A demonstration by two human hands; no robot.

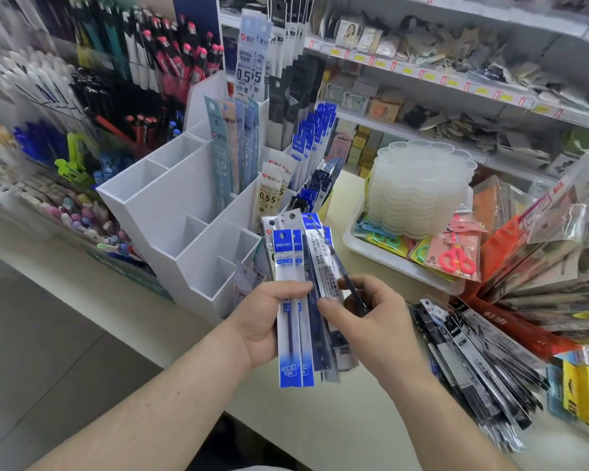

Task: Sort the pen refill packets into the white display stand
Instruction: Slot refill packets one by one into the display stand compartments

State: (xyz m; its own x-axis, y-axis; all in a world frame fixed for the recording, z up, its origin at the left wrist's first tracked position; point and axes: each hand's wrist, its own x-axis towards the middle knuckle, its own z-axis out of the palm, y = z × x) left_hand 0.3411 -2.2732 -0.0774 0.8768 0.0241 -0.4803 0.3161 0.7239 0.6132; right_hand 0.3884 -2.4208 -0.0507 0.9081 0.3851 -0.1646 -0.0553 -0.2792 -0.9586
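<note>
My left hand (pixel 264 321) grips a fanned bunch of pen refill packets (pixel 291 253), blue and white ones in front, held upright above the counter. My right hand (pixel 371 316) pinches the right side of the same bunch, thumb on a clear packet with a dark refill. The white display stand (pixel 170 202) rises in tiers just behind and left of the bunch. Its near left compartments are bare; its back and right slots hold upright refill packets (pixel 233 147). A loose heap of black refill packets (pixel 473 362) lies on the counter to my right.
A white tray (pixel 402 266) with scissors packs and a stack of clear plastic lids (pixel 419 188) sits right of the stand. Fanned packaged goods (pixel 541 266) crowd the far right. Pen racks (pixel 82 107) fill the left; shelves of goods run behind.
</note>
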